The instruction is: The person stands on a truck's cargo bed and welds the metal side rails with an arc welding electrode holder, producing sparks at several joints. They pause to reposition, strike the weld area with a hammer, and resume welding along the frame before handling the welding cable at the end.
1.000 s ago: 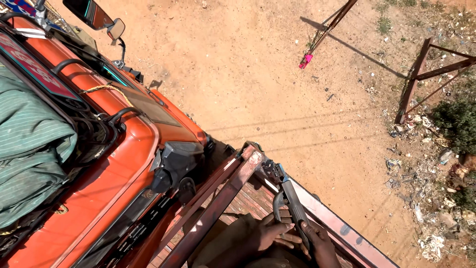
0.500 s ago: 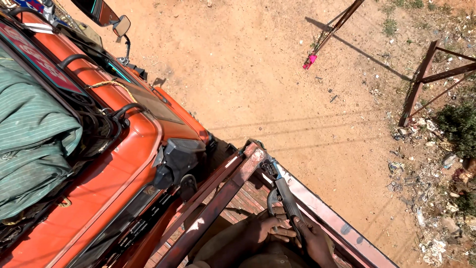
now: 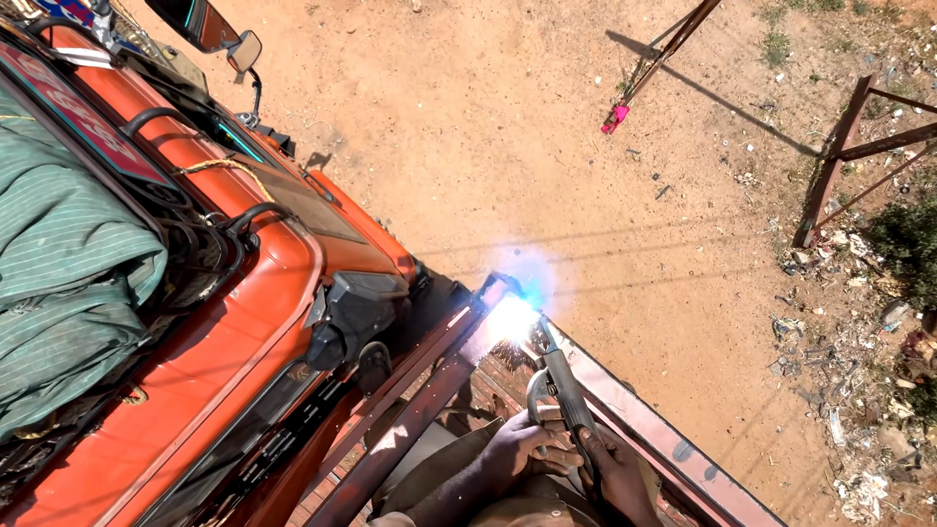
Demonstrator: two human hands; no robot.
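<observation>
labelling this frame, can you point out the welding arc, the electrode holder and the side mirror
welding arc [image 3: 510, 317], head view, on the bright flash at the frame corner
electrode holder [image 3: 564, 385], head view, on its dark body above the hands
side mirror [image 3: 243, 51], head view, on the round glass

We count one orange truck cab [image 3: 224, 361], one side mirror [image 3: 244, 51], one folded green tarp [image 3: 68, 283], two hands [image 3: 522, 449] [image 3: 620, 468] on one welding holder [image 3: 556, 376], one bright spark [image 3: 512, 317], and two rusty steel beams [image 3: 410, 420] [image 3: 654, 429].
</observation>
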